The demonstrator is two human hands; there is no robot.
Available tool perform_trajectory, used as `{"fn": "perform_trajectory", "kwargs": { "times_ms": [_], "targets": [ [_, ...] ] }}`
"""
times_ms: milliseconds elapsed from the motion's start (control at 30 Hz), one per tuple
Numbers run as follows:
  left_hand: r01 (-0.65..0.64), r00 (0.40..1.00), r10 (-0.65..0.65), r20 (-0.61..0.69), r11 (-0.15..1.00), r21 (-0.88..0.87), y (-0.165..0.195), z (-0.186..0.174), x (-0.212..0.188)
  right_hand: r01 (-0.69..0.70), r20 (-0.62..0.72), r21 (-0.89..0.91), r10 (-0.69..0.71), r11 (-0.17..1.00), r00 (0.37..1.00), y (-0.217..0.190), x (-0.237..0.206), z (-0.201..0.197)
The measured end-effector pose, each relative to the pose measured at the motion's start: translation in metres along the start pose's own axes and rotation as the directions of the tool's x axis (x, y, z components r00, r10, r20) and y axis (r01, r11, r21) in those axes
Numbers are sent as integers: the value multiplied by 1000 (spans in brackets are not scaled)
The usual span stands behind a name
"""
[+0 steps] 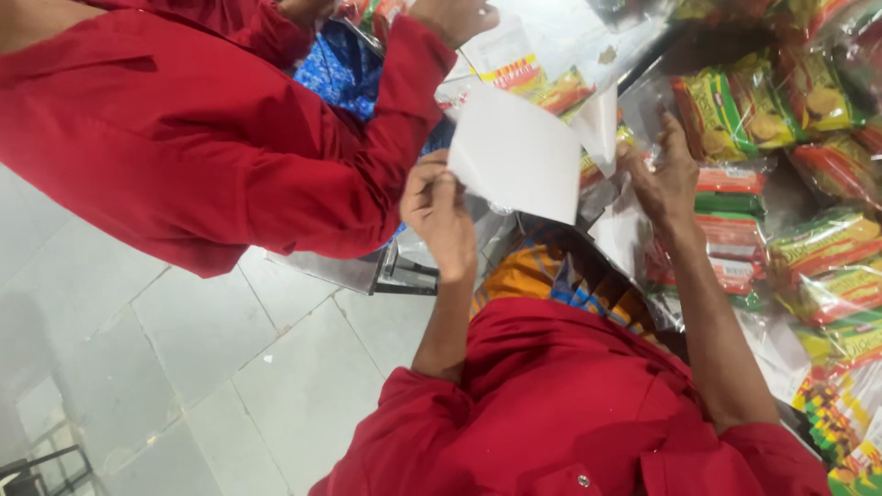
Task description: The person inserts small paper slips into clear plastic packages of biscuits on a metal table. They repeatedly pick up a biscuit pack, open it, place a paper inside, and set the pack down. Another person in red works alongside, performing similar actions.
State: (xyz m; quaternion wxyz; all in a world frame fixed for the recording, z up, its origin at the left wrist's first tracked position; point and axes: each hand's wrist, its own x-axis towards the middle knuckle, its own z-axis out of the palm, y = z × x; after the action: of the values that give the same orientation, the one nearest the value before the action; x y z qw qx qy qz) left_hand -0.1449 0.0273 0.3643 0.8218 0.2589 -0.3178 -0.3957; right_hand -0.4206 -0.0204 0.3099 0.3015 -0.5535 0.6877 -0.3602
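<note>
- The left hand is closed on the lower left corner of a white sheet, thumb and fingers pinching its edge.
- The white sheet is flat, matte and roughly square, smooth like thin card or paper; it is tilted, one corner up toward the far packets, the opposite corner down between the two hands.
- A clear, glossy plastic bag lies crinkled behind and under the sheet.
- The right hand has its fingers spread and bent on that film, just beside the sheet's right edge; whether it grips the film I cannot tell.
- Shiny snack packets in yellow, green and red are heaped along the right side, flat and rectangular, overlapping one another.
- Both arms come from red short sleeves of soft cloth.
- A second person in a red shirt stands at the upper left, one hand on a printed packet.
- Pale grey floor tiles fill the lower left.
</note>
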Motion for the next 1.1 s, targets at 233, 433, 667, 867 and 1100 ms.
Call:
{"fn": "perform_trajectory", "kwargs": {
  "times_ms": [233,433,667,867,1100],
  "targets": [
    [5,995,-9,-102,999,-37,14,-28,16,308,36,-651,-378,693,925,-43,-1,37],
    [38,994,-42,-99,998,-49,4,-28,11,114,-50,-568,-173,815,984,-41,33,13],
    [206,978,-203,-46,976,74,-93,8,4,465,-54,-316,-505,827,861,-34,27,-28],
    [106,860,51,-508,956,275,-167,73,4,518,-103,-301,-567,801,817,-52,-8,-32],
    [-16,939,221,-264,793,609,-173,104,-15,577,-203,-417,-691,703,694,-88,-55,-72]
  ]
}}
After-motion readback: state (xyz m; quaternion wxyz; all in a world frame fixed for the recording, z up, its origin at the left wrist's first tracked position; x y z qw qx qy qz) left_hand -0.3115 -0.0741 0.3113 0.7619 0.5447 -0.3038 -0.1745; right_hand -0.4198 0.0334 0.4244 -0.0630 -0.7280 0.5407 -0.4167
